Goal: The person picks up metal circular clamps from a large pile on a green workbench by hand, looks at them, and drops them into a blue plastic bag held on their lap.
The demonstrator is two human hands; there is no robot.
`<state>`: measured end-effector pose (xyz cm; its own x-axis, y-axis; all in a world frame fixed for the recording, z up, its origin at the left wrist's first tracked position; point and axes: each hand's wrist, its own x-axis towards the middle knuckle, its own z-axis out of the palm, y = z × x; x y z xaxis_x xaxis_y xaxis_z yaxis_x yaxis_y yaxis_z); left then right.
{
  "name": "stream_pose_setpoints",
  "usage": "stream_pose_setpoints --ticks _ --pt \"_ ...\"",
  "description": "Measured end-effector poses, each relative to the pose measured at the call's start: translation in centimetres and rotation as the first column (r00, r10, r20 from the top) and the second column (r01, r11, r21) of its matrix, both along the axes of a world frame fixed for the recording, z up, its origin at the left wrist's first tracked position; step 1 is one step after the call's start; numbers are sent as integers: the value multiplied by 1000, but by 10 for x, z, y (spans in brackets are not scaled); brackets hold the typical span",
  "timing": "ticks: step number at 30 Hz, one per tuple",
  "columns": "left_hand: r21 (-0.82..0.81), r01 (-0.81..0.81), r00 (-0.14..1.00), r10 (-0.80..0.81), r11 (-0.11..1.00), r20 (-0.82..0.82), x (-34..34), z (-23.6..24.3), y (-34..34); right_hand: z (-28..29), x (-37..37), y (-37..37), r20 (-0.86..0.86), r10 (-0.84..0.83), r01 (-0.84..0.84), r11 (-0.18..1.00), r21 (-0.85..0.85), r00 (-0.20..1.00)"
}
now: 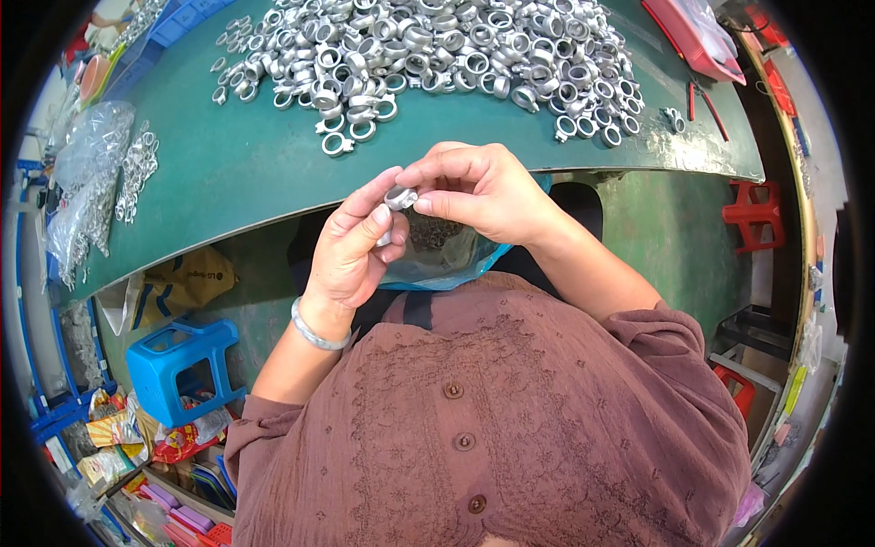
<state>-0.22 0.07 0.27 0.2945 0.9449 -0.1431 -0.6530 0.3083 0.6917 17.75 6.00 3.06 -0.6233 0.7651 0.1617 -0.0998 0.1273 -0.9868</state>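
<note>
Just off the near edge of the green table [210, 173], a silver metal ring clamp [398, 197] with a small lug is between both hands. My left hand [342, 251] grips it at the fingertips, and another silver piece [385, 233] shows against its curled fingers. From the other side, my right hand [497, 191] pinches the ring clamp by its lug with thumb and fingers. Below the hands, an open blue-edged plastic bag [437, 283] holds dark small parts [437, 234]. A big heap of similar ring clamps [437, 64] spreads over the far middle of the table.
Clear plastic bags [87, 173] and small metal parts [137, 173] lie at the table's left. Red-handled pliers [711, 111] and a pink bin [697, 41] are at the right. A blue stool [182, 374] and a red stool [754, 217] stand on the floor.
</note>
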Motion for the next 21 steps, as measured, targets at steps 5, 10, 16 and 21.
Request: stream_pose_setpoints --ticks 5,10,16,21 --pt "7 -30 999 30 1000 -15 0 0 -1 1 -2 -3 -117 -1 -27 972 -235 993" --pt "-9 -50 998 50 999 -42 1 1 -2 2 -1 -3 -137 -5 -38 950 -310 991" --pt "-46 -85 996 84 995 -31 2 4 -3 6 -1 -3 -98 -39 6 949 -317 994" --pt "-71 -112 994 111 991 -16 3 7 -3 11 -1 -5 -54 -54 34 945 -326 997"
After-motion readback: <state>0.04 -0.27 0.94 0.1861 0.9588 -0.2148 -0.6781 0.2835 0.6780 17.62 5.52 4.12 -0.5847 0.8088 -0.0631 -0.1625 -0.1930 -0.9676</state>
